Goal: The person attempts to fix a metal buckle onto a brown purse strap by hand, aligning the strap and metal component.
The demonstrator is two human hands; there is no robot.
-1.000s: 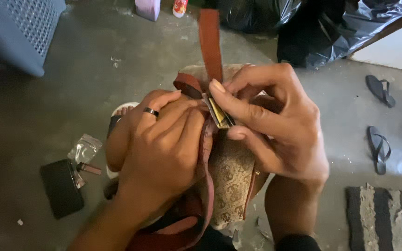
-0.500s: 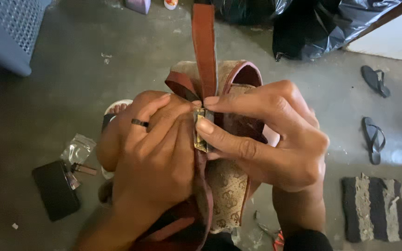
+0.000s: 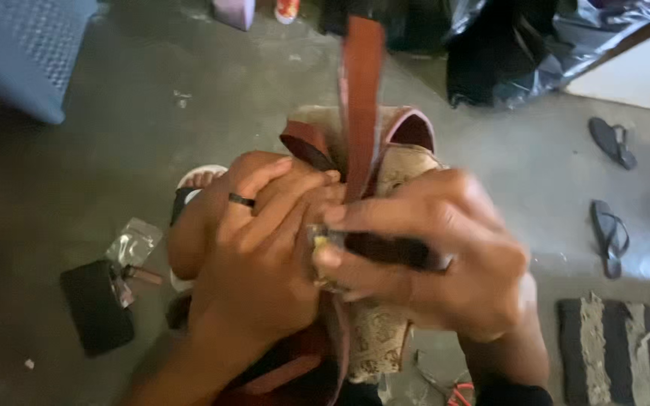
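Head view: we clamp both left hand and right hand on the bag; brown strap runs straight up, away from us

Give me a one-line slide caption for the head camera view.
Both hands, left hand and right hand, grip a brown leather strap on a patterned beige bag.

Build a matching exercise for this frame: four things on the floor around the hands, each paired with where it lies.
Things:
1. blue basket
2. black wallet
3. dark flip-flops
4. striped mat

Places:
A. lower right corner
B. upper left corner
C. right side, one above the other
D. lower left, beside a clear plastic bag

Pairs: 1-B, 2-D, 3-C, 4-A
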